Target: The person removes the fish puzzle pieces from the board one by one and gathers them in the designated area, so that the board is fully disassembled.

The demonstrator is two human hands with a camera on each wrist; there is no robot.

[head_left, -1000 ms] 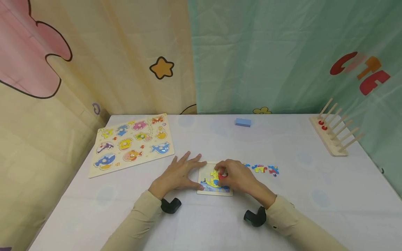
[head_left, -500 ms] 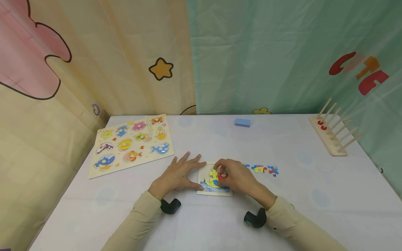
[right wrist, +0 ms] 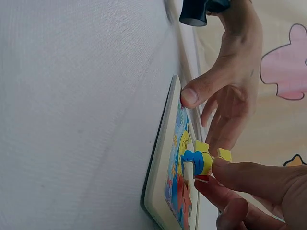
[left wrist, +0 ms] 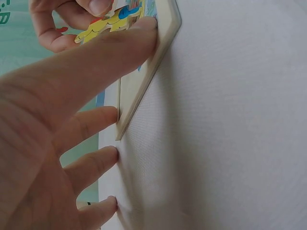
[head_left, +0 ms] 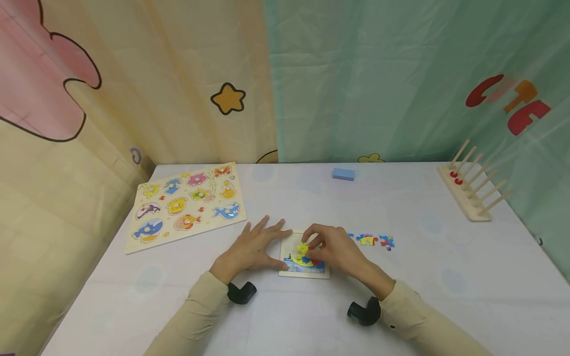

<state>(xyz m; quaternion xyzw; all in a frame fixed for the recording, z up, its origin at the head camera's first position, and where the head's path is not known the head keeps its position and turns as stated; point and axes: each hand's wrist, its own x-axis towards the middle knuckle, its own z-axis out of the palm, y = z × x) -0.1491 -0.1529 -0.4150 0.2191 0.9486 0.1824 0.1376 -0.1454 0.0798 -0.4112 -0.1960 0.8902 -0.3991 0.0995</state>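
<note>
My left hand (head_left: 254,247) has its fingers spread on the tabletop, and its thumb presses the near left corner of a small wooden jigsaw puzzle tray (head_left: 305,276). In the right wrist view, a yellow and blue puzzle piece (right wrist: 204,163) is pinched between the thumb and fingers of my right hand (head_left: 338,249), tilted and raised off the tray. Blue sea pieces with some yellow and red (right wrist: 180,158) lie in the tray's near part, while its far part shows bare wood. Part of the tray is hidden behind my right hand.
Loose puzzle pieces (head_left: 367,240) lie in a row right of the tray, some partly behind my right hand. A large animal peg puzzle (head_left: 187,207) is at the left, a blue block (head_left: 343,174) at the back, and a wooden peg stand (head_left: 465,193) with red beads at the right.
The yellow and blue piece has come up and tilted in my right fingers, which have shifted slightly. My left hand has stayed in place.
</note>
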